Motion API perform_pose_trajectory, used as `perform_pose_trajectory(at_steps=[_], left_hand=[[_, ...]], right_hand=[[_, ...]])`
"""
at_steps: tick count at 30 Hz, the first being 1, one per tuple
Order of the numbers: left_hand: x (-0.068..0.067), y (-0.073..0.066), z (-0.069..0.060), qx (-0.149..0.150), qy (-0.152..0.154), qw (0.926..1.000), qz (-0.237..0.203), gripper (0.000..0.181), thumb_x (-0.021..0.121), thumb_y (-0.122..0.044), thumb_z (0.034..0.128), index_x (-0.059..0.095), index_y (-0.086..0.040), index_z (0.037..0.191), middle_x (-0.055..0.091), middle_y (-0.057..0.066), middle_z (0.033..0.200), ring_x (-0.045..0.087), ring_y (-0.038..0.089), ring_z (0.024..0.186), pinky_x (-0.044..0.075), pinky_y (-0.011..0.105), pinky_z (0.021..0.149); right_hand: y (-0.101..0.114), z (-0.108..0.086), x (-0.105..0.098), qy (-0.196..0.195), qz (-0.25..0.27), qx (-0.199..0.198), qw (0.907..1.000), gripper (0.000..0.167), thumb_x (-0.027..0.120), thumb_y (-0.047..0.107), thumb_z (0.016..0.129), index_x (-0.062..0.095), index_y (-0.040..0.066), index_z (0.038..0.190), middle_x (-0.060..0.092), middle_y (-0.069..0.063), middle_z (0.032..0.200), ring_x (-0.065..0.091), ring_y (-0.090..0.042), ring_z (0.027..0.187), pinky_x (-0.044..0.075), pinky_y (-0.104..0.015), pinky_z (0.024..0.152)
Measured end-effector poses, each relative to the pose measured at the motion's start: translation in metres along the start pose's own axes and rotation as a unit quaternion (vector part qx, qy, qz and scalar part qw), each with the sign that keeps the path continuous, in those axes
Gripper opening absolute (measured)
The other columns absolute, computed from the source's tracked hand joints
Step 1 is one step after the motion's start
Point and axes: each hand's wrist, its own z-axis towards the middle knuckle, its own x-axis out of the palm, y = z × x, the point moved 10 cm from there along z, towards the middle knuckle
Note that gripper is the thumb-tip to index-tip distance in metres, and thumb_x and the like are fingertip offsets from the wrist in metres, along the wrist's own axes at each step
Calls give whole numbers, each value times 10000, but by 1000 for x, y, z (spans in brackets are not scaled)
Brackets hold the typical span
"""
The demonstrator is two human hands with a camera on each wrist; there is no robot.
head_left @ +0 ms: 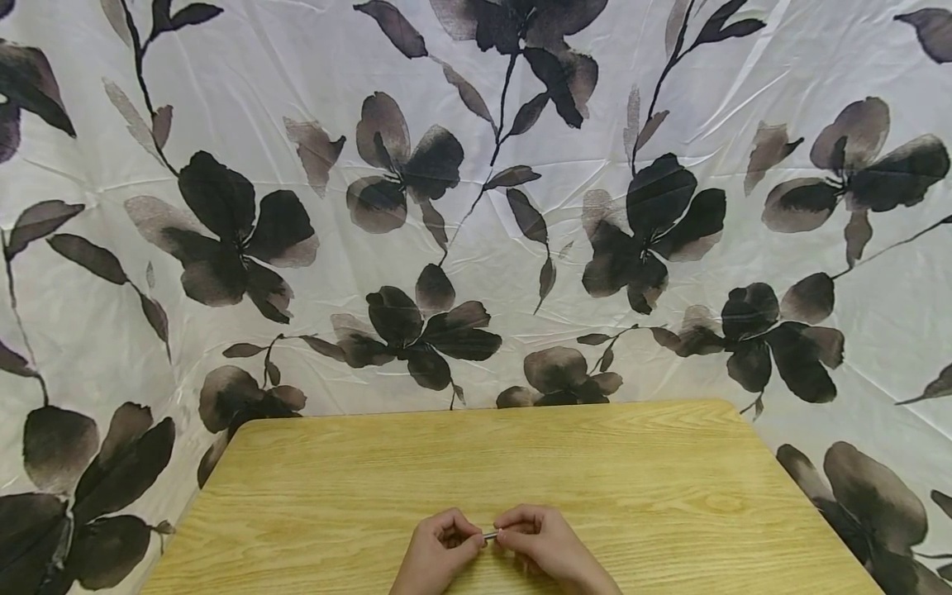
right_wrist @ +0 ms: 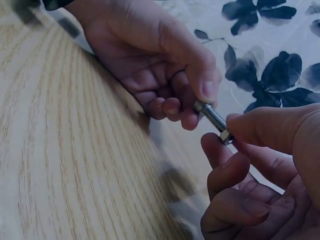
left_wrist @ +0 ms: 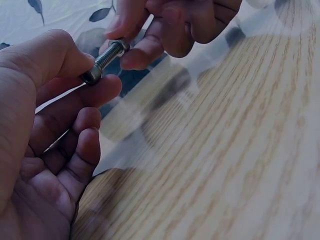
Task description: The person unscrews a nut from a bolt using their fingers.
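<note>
A small silver bolt [left_wrist: 106,57] with a round socket-type head and a threaded shank spans the gap between both hands, above the table. My left hand [head_left: 440,547] pinches the bolt's head between thumb and index finger. On the far end of the shank sits a hex nut [right_wrist: 226,136]. My right hand [head_left: 549,541] has its thumb and fingers at this nut, pinching it. Bare thread shows between head and nut in both wrist views. The other fingers of each hand are loosely curled. In the head view the bolt is tiny and partly hidden by fingertips.
Under the hands lies a light wood-grain table [head_left: 491,463] with rounded far corners. Behind and beside it hangs a white cloth [head_left: 521,273] printed with dark flowers. A dark band [right_wrist: 57,4] circles the left wrist.
</note>
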Motion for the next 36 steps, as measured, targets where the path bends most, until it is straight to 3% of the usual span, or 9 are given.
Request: perform_pose_trajectory(at_steps=[10, 16, 19, 23, 27, 36], left_hand=[[-1, -3, 0, 84, 7, 9999, 89, 138, 759, -139, 930, 721, -9, 953, 750, 124, 932, 716, 180, 817, 544, 230, 705], [-1, 0, 0, 27, -9, 10000, -9, 151, 767, -146, 927, 719, -6, 959, 751, 125, 931, 714, 177, 810, 545, 234, 703], [-2, 1, 0, 29, -28, 10000, -4, 162, 775, -158, 925, 718, -10, 957, 752, 121, 943, 717, 179, 810, 551, 238, 707], [-2, 0, 0, 61, -28, 10000, 3, 184, 788, -177, 919, 718, -11, 961, 751, 123, 973, 721, 183, 826, 557, 241, 718], [0, -1, -1, 82, 21, 10000, -21, 198, 795, -184, 912, 723, -8, 969, 748, 130, 981, 717, 180, 831, 559, 243, 724], [1, -1, -1, 65, 77, 9999, -82, 191, 795, -168, 906, 720, 1, 956, 747, 134, 967, 713, 173, 822, 550, 238, 712]], right_hand=[[4, 1, 0, 168, -47, -294, 9994, 314, 741, 99, 935, 696, -77, 1191, 754, -87, 1045, 599, -90, 685, 440, -212, 562], [8, 1, -1, 132, -232, -411, 9988, 389, 724, 134, 961, 650, -73, 1282, 720, -181, 1196, 712, -145, 914, 529, -221, 692], [5, 0, -3, 3, -343, -177, 9993, 383, 711, 232, 986, 685, -40, 1255, 753, -147, 1116, 689, -129, 797, 519, -234, 633], [-4, -2, -3, -9, -310, 266, 9992, 379, 663, 349, 1015, 767, 1, 1122, 775, -34, 885, 523, -65, 549, 396, -213, 479], [-5, -2, -2, 6, -295, 286, 9992, 374, 636, 347, 1031, 793, 8, 1048, 755, 10, 782, 446, -43, 505, 345, -197, 461], [4, -2, -2, 158, -376, -136, 9991, 284, 696, 179, 983, 742, 6, 1203, 779, -162, 1010, 588, -107, 627, 446, -235, 533]])
